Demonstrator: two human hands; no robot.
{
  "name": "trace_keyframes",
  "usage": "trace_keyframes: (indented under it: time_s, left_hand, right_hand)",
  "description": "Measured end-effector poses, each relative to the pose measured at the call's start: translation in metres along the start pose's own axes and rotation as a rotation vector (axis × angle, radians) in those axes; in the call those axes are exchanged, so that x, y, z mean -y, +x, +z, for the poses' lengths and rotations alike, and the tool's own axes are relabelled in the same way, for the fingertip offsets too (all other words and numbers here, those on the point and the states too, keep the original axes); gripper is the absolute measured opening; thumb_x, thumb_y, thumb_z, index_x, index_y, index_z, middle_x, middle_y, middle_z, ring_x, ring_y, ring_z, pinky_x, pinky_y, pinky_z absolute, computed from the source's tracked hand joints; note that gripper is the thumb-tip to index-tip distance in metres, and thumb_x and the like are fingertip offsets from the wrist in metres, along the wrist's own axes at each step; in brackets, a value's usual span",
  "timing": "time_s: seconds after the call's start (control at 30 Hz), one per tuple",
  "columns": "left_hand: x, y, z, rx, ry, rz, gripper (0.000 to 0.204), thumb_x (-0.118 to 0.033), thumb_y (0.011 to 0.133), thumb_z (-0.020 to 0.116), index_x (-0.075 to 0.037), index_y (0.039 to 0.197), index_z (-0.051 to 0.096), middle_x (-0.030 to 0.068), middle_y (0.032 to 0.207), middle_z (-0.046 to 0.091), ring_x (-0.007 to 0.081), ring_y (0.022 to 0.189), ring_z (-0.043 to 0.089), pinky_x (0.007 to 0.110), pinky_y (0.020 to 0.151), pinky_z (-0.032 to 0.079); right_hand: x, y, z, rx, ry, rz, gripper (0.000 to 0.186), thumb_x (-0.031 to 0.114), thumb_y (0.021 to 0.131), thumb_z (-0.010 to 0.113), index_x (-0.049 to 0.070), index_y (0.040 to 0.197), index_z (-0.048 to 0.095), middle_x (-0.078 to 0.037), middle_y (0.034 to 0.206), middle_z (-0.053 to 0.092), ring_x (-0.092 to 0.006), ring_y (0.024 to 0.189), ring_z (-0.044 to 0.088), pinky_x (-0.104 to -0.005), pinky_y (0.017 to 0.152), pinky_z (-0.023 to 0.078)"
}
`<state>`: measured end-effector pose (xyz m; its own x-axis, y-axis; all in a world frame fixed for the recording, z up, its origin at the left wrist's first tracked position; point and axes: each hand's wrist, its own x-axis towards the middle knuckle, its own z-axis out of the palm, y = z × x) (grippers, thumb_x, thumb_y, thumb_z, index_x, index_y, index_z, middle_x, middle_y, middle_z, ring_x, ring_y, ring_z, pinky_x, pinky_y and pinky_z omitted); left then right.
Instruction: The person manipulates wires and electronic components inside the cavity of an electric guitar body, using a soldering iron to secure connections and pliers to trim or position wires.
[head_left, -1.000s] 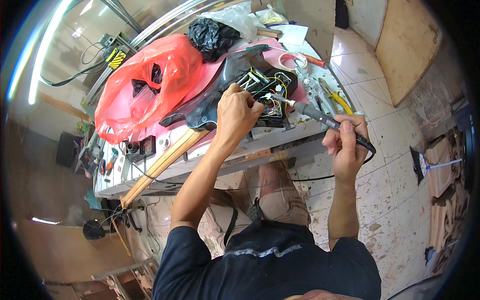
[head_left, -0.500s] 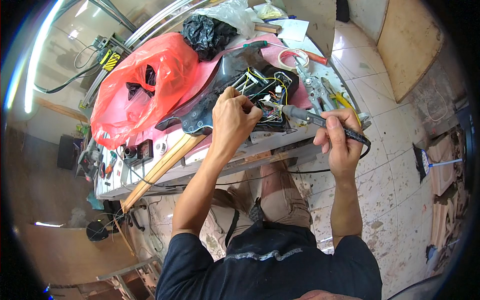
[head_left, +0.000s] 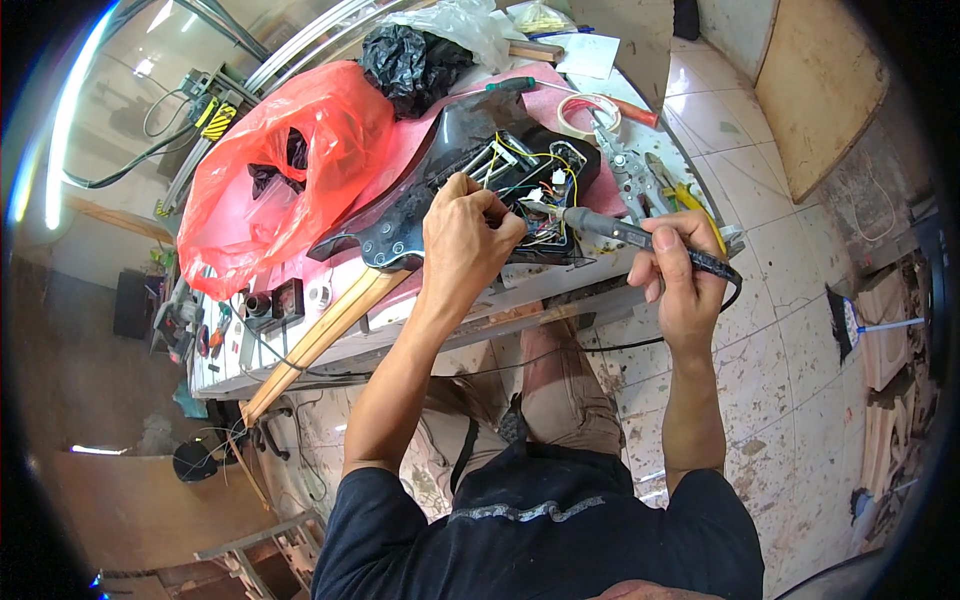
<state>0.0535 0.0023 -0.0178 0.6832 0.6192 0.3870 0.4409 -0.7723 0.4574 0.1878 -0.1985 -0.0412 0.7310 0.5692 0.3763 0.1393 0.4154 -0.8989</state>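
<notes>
A black electric guitar body (head_left: pixel 452 135) lies on the bench with its open cavity (head_left: pixel 548 205) of coloured wires facing up. Its pale wooden neck (head_left: pixel 325 345) runs toward the lower left. My left hand (head_left: pixel 462 232) is closed in a pinch at the cavity's left edge; whatever sits between its fingertips is hidden. In my right hand (head_left: pixel 685 285) is a soldering iron (head_left: pixel 605 229), held by its handle like a pen. The iron's tip points left over the wires, close to my left fingertips; whether it touches anything I cannot tell.
Left of the guitar sits a red plastic bag (head_left: pixel 335 125), with a black bag (head_left: pixel 415 60) behind. Pliers (head_left: pixel 690 200), a wire stripper (head_left: pixel 630 175) and a screwdriver (head_left: pixel 512 84) lie beyond the cavity. The iron's black cord (head_left: pixel 560 348) hangs across the bench front.
The soldering iron has shifted very slightly, its tip still over the wires. My left hand stays pinched in nearly the same place.
</notes>
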Motion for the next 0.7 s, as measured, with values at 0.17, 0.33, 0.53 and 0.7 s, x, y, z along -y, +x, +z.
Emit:
trace_keyframes:
  time_s: [0.17, 0.33, 0.53, 0.7]
  left_hand:
    - [0.0004, 0.0001, 0.0004, 0.007, -0.003, 0.002, 0.018, -0.016, 0.076, 0.074, 0.001, 0.081, 0.077, 0.0142, 0.088, 0.062, 0.0294, 0.079, 0.065, 0.041, 0.076, 0.053]
    - [0.0018, 0.0001, 0.0011, 0.001, 0.006, 0.014, 0.018, -0.016, 0.076, 0.074, 0.001, 0.082, 0.077, 0.0142, 0.088, 0.062, 0.0293, 0.079, 0.065, 0.041, 0.076, 0.053]
    - [0.0001, 0.0000, 0.0005, -0.013, 0.022, 0.024, 0.018, -0.017, 0.076, 0.075, 0.000, 0.082, 0.077, 0.0138, 0.086, 0.062, 0.0287, 0.078, 0.065, 0.040, 0.075, 0.053]
    - [0.0028, 0.0001, 0.0021, -0.011, 0.015, 0.023, 0.018, -0.017, 0.076, 0.075, 0.000, 0.081, 0.077, 0.0134, 0.086, 0.061, 0.0276, 0.076, 0.064, 0.039, 0.074, 0.053]
  right_hand:
    - [-0.0021, 0.0010, 0.0009, 0.009, 0.021, 0.003, 0.017, 0.018, 0.109, 0.058, 0.003, 0.103, 0.062, -0.002, 0.068, 0.064, -0.0002, 0.053, 0.046, -0.0173, 0.049, 0.036]
    - [-0.0018, 0.0006, 0.0006, 0.010, 0.028, 0.005, 0.017, 0.018, 0.109, 0.058, 0.003, 0.103, 0.063, -0.002, 0.068, 0.064, -0.0006, 0.053, 0.047, -0.0175, 0.049, 0.036]
    - [-0.0025, 0.0006, 0.0002, 0.000, 0.026, 0.018, 0.017, 0.018, 0.109, 0.058, 0.003, 0.103, 0.063, -0.002, 0.068, 0.064, -0.0006, 0.053, 0.047, -0.0174, 0.049, 0.036]
    - [-0.0036, 0.0005, -0.0003, 0.004, 0.024, 0.017, 0.017, 0.018, 0.109, 0.058, 0.003, 0.103, 0.062, -0.002, 0.067, 0.064, -0.0005, 0.053, 0.047, -0.0176, 0.049, 0.036]
